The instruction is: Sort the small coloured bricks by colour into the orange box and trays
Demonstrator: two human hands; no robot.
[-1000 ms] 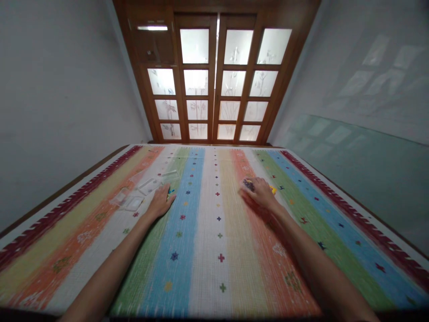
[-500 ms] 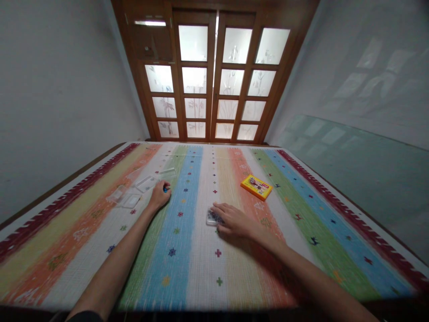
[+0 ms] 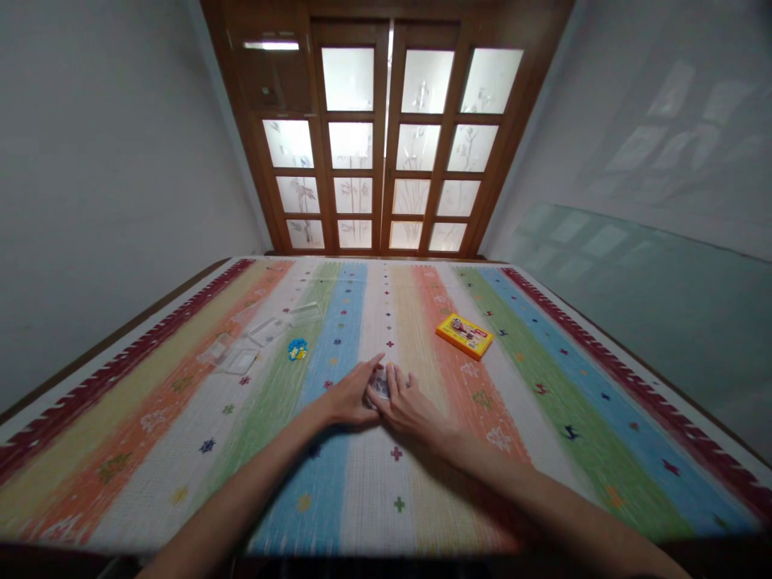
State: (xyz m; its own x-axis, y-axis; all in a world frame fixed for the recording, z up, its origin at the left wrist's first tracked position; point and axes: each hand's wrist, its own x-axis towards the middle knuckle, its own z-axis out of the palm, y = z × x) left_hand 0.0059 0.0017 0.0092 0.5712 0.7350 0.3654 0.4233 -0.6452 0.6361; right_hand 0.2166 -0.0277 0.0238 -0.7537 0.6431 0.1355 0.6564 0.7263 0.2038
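Note:
A small clear plastic box [image 3: 381, 384] with dark contents lies on the striped tablecloth in front of me. My left hand [image 3: 351, 396] curls around its left side, with the thumb near the front edge. Over the box's right side lies my right hand [image 3: 411, 404], its fingers bent on the lid. Between them the hands hide much of the box, and what is inside is too small to make out. To the left sits a little pile of blue and yellow pieces [image 3: 297, 349].
Several open clear plastic cases [image 3: 240, 361] lie farther left. A yellow and orange printed box [image 3: 464, 336] rests to the right of my hands. The striped tablecloth [image 3: 338, 498] covers the table, with wooden glass-paned doors [image 3: 386, 193] behind it.
My left hand has moved right and nearer, from the blue and yellow pieces to the clear box. The pile it covered now shows. My right hand stays on the box.

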